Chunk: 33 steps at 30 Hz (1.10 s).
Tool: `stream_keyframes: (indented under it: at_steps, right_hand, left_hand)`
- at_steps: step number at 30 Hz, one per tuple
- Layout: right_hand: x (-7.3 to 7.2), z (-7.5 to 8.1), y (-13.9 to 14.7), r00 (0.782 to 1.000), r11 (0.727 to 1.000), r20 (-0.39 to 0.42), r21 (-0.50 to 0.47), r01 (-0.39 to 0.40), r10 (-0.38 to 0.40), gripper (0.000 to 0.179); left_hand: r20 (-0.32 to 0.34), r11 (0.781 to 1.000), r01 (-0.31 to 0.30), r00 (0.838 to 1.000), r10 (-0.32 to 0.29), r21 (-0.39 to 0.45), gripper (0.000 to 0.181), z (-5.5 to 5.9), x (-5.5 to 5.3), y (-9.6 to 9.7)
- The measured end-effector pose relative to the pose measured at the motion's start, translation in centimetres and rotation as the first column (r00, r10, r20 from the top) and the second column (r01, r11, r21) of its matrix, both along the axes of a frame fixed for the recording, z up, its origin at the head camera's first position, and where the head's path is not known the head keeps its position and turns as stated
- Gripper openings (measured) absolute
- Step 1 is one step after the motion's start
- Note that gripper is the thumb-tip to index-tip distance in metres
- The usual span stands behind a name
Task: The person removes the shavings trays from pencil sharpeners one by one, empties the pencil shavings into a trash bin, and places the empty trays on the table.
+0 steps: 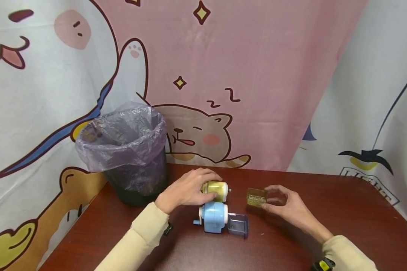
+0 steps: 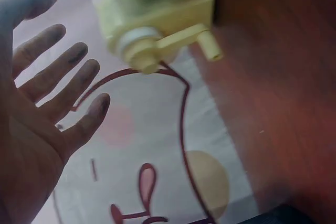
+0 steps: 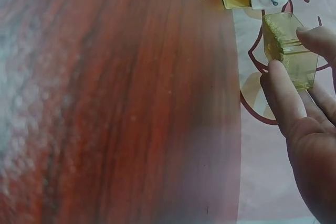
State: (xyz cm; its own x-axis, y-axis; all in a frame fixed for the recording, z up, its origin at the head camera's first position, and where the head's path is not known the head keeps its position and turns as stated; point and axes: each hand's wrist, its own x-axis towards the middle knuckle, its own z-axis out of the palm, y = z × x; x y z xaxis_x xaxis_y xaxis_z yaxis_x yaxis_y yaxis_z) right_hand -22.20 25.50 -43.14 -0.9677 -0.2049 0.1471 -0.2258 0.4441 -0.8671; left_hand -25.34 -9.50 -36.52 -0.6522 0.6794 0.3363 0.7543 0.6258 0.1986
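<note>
Work looks about midway, judging by the parts: yellow drawer [image 1: 262, 193] is already out of the yellow sharpener [image 1: 219, 187], and the pale shavings [image 1: 256, 201] in it are not yet tipped out, so emptying the drawer and putting it back seem to be what's left. Blue sharpener [image 1: 213, 217] stands just in front of the yellow one, its own blue drawer [image 1: 238, 226] sticking out to the right; that drawer seems to hold little, too small to be sure, and may need pushing back in. Bin [image 1: 122, 192] with a purple bag [image 1: 135, 150] stands at the back left, well apart from the yellow drawer. Right hand [image 1: 289, 205] pinches the yellow drawer between thumb and fingers, to the right of both sharpeners; can't tell if its base touches the table [image 1: 274, 244]. Left hand [image 1: 188, 188] reaches round the yellow sharpener from the left, fingers spread and fairly straight in the left wrist view, not closed on it; contact can't be told. So the yellow drawer is in the right hand and apart from the left, with the yellow sharpener's white end between them.
</note>
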Motion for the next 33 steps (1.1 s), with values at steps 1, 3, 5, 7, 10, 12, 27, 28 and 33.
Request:
stream_keyframes:
  at_steps: [1,3,5,7,10,12,27,28,33]
  right_hand:
    - [0.0,0.0,0.0,1.0,1.0,-0.001,-0.002,-0.002,0.002,0.057]
    - [0.0,0.0,-0.1,1.0,1.0,-0.002,-0.014,-0.003,0.003,0.056]
    - [0.0,0.0,0.0,1.0,1.0,-0.008,-0.019,-0.007,0.007,0.056]
    - [0.0,0.0,-0.1,1.0,1.0,-0.011,-0.023,-0.008,0.008,0.055]
    - [0.0,0.1,-0.1,1.0,1.0,-0.013,-0.023,-0.007,0.006,0.055]
    - [0.0,0.1,-0.1,1.0,1.0,-0.017,-0.026,-0.011,0.011,0.055]
    - [0.0,0.8,-0.1,0.999,0.999,-0.049,-0.043,0.005,-0.007,0.053]
    - [0.0,1.0,-0.1,0.998,0.999,-0.058,-0.039,0.008,-0.01,0.054]
    - [-0.2,2.1,0.0,0.997,0.999,-0.079,-0.023,0.024,-0.026,0.057]
  left_hand:
    - [-0.014,1.0,-0.002,1.0,0.002,0.004,0.043,0.3,0.3,-0.2]
    - [-0.037,1.0,-0.006,0.999,0.007,0.018,0.043,1.1,0.9,-0.5]
    - [-0.063,0.999,-0.015,0.998,0.017,0.029,0.043,1.8,1.4,-0.9]
    - [-0.089,0.999,-0.018,0.996,0.022,0.043,0.043,2.6,1.9,-1.3]
    - [-0.135,0.998,-0.022,0.99,0.029,0.057,0.041,3.4,2.7,-1.9]
    - [-0.163,0.998,-0.022,0.986,0.033,0.067,0.041,3.8,3.3,-2.4]
    - [-0.509,0.953,0.131,0.86,0.028,0.274,0.021,6.6,6.0,-7.7]
    - [-0.534,0.943,0.144,0.845,0.04,0.299,0.019,7.0,6.1,-8.1]
    - [-0.606,0.906,0.16,0.786,0.123,0.391,0.018,8.2,6.4,-10.1]
